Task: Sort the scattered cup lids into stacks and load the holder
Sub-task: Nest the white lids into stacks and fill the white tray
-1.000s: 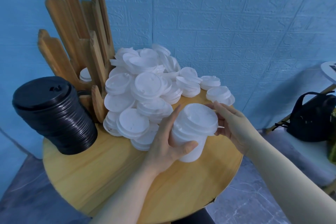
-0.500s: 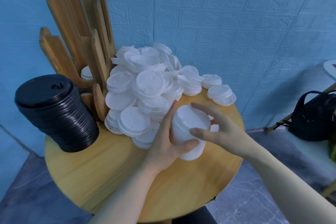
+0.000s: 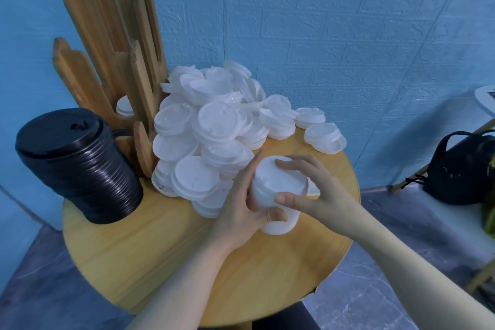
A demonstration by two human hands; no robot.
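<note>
Stacking step under way: the left hand [image 3: 241,209] wraps round a short white stack of plastic cup lids [image 3: 277,195] standing near the round wooden table's [image 3: 160,257] right edge, while the right hand [image 3: 318,193] clasps its top lid. Next, I'd say, square it up and carry it to the slatted wooden holder [image 3: 112,61] at the far-left edge, which shows just a few white lids [image 3: 124,107]. A loose white pile [image 3: 211,128] waits; a tall black lid stack [image 3: 77,166] sits left.

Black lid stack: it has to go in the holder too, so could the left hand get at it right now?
Probably not yet. The left hand grips the white lid stack; it would have to let go first. The table between it and the black lid stack looks open.
</note>
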